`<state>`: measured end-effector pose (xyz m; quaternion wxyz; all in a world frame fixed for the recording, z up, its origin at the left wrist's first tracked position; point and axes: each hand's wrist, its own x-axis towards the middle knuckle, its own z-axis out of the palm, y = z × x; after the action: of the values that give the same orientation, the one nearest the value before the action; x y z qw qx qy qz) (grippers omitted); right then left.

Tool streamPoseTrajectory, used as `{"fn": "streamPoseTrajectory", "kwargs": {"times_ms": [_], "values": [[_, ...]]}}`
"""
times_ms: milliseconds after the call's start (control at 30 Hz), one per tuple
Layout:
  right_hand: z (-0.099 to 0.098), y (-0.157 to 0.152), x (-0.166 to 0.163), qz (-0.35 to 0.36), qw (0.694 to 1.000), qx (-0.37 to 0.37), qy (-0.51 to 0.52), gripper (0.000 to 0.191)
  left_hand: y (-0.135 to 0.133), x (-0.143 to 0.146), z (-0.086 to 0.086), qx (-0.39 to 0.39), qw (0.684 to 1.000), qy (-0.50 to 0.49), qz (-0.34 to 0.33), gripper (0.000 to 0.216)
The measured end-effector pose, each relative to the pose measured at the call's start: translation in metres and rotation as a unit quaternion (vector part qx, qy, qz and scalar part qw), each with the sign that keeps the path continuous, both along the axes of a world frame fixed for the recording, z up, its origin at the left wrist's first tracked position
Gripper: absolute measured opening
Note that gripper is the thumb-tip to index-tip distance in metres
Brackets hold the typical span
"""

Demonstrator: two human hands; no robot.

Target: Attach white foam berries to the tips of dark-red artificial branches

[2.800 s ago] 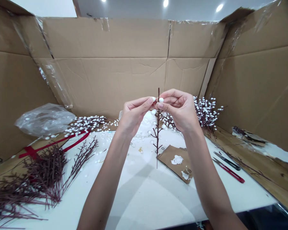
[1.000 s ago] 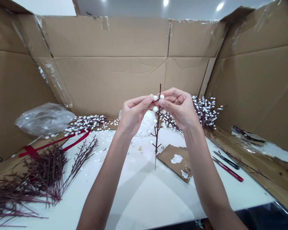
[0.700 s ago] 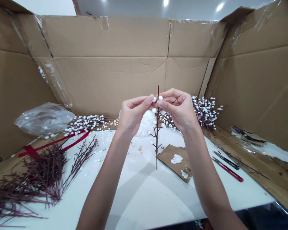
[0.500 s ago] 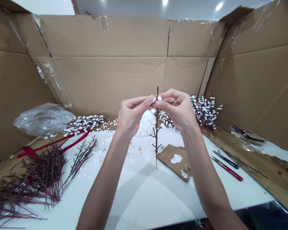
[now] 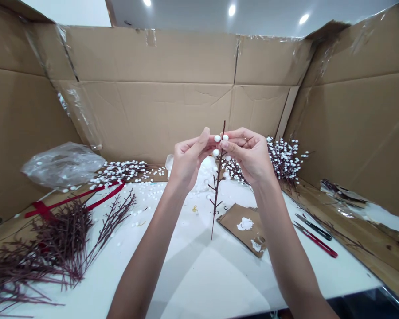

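I hold a thin dark red twig (image 5: 217,190) upright over the white table (image 5: 199,274). My right hand (image 5: 249,155) is pinched shut on its upper stem. A few small white foam balls (image 5: 217,138) sit on its short side shoots near the top. My left hand (image 5: 186,159) is just left of those balls, thumb raised off them and fingers loosely curled. The twig's lower end hangs free above the table.
Bare twigs (image 5: 53,239) are piled at the left by a red ribbon (image 5: 73,199) and a plastic bag (image 5: 63,166). Branches with white balls (image 5: 286,157) lie at the back. A cardboard scrap with white glue (image 5: 246,223) and red-handled snips (image 5: 315,241) lie to the right. Cardboard walls (image 5: 153,110) enclose the table.
My left thumb has lifted off the white ball it was pinching. The twig has tilted slightly, its lower end swinging left. The view has shifted a little downward.
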<state>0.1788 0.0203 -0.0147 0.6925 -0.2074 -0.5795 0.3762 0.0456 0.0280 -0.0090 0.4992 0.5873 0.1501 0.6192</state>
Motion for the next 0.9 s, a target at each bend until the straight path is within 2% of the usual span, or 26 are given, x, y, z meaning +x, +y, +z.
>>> {"fn": "streamPoseTrajectory", "kwargs": {"times_ms": [233, 400, 467, 567, 633, 700, 733, 833, 900], "values": [[0.001, -0.002, 0.001, 0.018, 0.999, -0.003, -0.032, 0.027, -0.004, -0.007, 0.002, -0.023, 0.998, 0.032, 0.052, 0.012], [0.003, -0.006, 0.005, 0.012, 0.993, -0.042, -0.109, 0.056, 0.007, -0.017, 0.003, -0.028, 0.993, -0.022, 0.109, 0.015], [0.003, -0.007, 0.006, 0.028, 0.980, -0.070, -0.186, 0.071, 0.013, -0.024, 0.005, -0.030, 0.989, -0.054, 0.136, 0.015], [-0.001, -0.004, 0.003, 0.042, 0.932, -0.106, -0.343, 0.086, 0.021, -0.035, 0.007, -0.033, 0.980, -0.099, 0.171, 0.015], [-0.007, 0.000, -0.006, 0.045, 0.888, -0.110, -0.445, 0.082, 0.024, -0.042, 0.008, -0.030, 0.972, -0.133, 0.190, 0.015], [-0.013, 0.006, -0.017, 0.078, 0.836, -0.095, -0.535, 0.064, 0.026, -0.049, 0.010, -0.023, 0.964, -0.168, 0.206, 0.015], [-0.015, 0.008, -0.023, 0.095, 0.820, -0.080, -0.559, 0.054, 0.027, -0.052, 0.011, -0.018, 0.960, -0.184, 0.213, 0.014], [-0.021, 0.014, -0.035, 0.127, 0.829, -0.077, -0.539, 0.024, 0.027, -0.060, 0.017, -0.019, 0.955, -0.208, 0.211, 0.013], [-0.021, 0.016, -0.038, 0.150, 0.833, -0.097, -0.523, 0.017, 0.026, -0.064, 0.021, -0.034, 0.949, -0.234, 0.206, 0.015]]}}
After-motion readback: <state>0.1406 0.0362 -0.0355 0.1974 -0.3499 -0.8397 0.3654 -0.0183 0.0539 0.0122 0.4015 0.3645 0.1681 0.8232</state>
